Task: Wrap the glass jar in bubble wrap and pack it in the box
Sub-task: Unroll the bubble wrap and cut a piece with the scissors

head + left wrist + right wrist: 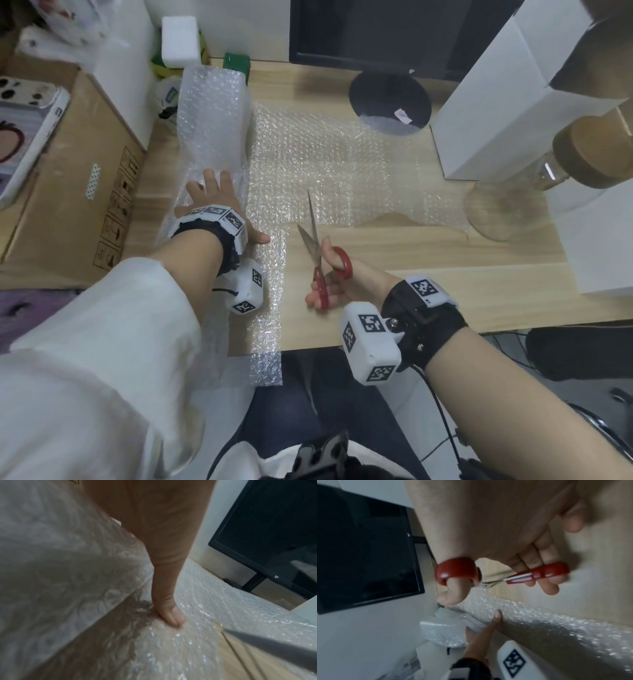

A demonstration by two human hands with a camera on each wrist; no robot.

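The hands differ: the left hand [219,198] presses flat on the bubble wrap [318,164] spread over the tabletop [428,253]; the right hand [337,277] grips red scissors [317,246], blades parted; the cork-lidded glass jar [534,181] stands right, touching the white box [507,92]; no writing is legible.

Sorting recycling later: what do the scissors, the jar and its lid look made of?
Scissors: bare grey metal blades, glossy red handles, probably plastic, given the highlights on them. Glass jar: clear glass; the table shows through it. Its lid: matte brown with a speckled grain, likely cork or wood.
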